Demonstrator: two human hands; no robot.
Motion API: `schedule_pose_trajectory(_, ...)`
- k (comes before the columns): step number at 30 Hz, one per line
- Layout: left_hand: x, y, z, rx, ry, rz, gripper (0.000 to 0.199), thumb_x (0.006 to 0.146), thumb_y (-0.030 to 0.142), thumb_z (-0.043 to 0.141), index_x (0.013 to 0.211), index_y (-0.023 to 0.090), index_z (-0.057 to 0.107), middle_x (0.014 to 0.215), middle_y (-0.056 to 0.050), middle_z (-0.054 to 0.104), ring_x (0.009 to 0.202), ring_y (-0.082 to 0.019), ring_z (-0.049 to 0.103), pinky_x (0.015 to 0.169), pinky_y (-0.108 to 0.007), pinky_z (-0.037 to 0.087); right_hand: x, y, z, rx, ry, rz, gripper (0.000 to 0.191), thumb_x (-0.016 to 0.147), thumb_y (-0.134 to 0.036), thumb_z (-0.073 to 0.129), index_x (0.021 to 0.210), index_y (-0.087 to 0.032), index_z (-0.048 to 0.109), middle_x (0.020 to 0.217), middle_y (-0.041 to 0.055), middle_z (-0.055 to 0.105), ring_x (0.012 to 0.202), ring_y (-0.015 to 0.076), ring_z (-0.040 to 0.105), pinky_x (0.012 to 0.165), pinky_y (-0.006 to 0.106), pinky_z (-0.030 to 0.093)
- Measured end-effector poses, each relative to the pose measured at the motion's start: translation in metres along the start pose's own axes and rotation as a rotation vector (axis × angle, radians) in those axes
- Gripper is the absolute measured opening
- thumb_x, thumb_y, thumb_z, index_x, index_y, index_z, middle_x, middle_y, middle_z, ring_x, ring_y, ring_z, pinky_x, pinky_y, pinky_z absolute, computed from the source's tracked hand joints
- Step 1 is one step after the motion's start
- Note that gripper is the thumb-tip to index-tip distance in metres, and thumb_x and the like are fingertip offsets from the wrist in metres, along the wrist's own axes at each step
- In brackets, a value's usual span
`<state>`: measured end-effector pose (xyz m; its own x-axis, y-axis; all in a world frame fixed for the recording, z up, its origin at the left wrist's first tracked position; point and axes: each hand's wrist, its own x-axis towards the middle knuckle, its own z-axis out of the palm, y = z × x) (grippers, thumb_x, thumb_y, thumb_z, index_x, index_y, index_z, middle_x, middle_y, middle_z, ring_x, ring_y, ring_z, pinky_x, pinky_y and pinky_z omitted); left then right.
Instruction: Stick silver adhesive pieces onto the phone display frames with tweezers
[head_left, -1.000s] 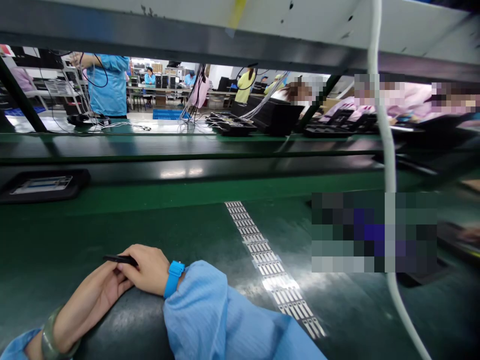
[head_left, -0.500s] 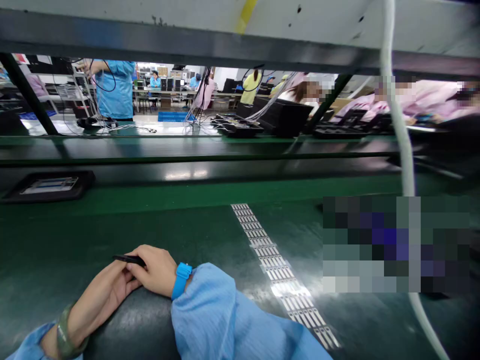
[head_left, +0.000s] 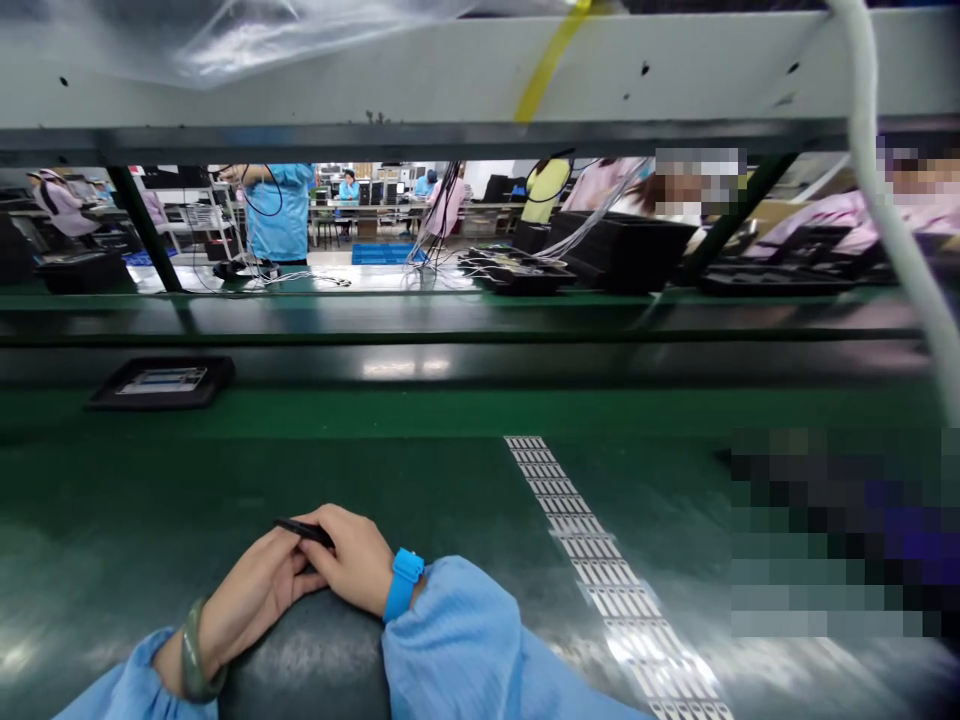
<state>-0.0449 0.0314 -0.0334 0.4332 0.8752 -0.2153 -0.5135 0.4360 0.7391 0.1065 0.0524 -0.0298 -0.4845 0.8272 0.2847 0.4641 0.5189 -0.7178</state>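
**Black tweezers [head_left: 304, 531]: where are they?**

Low in the head view, held in the right hand [head_left: 352, 560], tips pointing left, just above the dark padded edge [head_left: 300, 660] of the green desk [head_left: 150, 490].

**Is that hand gripping them?**

Yes, it's closed, with the fingers curled over them.

**And the left hand [head_left: 251, 600]?**

Loosely curled just beneath. I can't tell whether it touches the tweezers.

**What's on the wrists?**

A blue wrist strap [head_left: 403, 583] on the right, a green bangle [head_left: 193, 650] on the left, and pale blue sleeves [head_left: 450, 640] on both.

**What else is around?**

A long strip of small silvery metal parts [head_left: 592, 550] lies right of the hands, and a black tray [head_left: 161, 382] sits farther along the desk. A white cable [head_left: 877, 130] hangs at right. Beyond, a co-worker in a blue smock [head_left: 279, 215] stands among hanging wires [head_left: 255, 200].
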Motion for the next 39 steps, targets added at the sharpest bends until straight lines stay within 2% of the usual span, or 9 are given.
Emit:
schedule_pose_trajectory(5,0.0,0.0,0.002,0.025,0.0,0.019,0.033,0.085,0.033,0.065,0.112,0.016,0.06,0.11,-0.012,0.059,0.108,-0.028,0.052,0.088,-0.04,0.046,0.001,0.001,-0.001,0.013,-0.015,-0.007,0.032,0.082,-0.014,0.052,0.112,-0.022,0.061,0.1,0.0026,0.066,0.094,0.0158,0.06,0.08,0.025,0.046)
schedule_pose_trajectory(13,0.001,-0.003,0.002,0.049,0.03,0.029,0.045,0.081,0.036,0.07,0.119,0.017,0.056,0.107,-0.013,0.06,0.105,-0.028,0.054,0.086,-0.04,0.047,0.002,0.004,-0.002,0.017,-0.035,-0.028,0.034,0.082,-0.014,0.051,0.114,-0.023,0.06,0.101,0.0028,0.066,0.095,0.0158,0.06,0.08,0.025,0.046)
schedule_pose_trajectory(23,0.003,-0.005,-0.003,0.048,0.02,0.033,0.027,0.083,0.033,0.067,0.102,0.015,0.062,0.102,-0.011,0.061,0.1,-0.026,0.057,0.085,-0.041,0.047,0.001,0.001,0.001,-0.015,-0.016,0.0,0.035,0.082,-0.014,0.049,0.114,-0.024,0.06,0.1,0.0024,0.066,0.094,0.0168,0.06,0.08,0.026,0.046)
schedule_pose_trajectory(39,0.003,0.001,0.012,0.096,0.032,0.05,0.028,0.081,0.037,0.068,0.095,0.013,0.062,0.1,-0.011,0.062,0.101,-0.026,0.056,0.087,-0.039,0.046,0.002,0.004,-0.001,0.012,-0.013,-0.014,0.033,0.081,-0.012,0.049,0.111,-0.023,0.06,0.099,0.0034,0.065,0.093,0.0176,0.06,0.079,0.028,0.046)
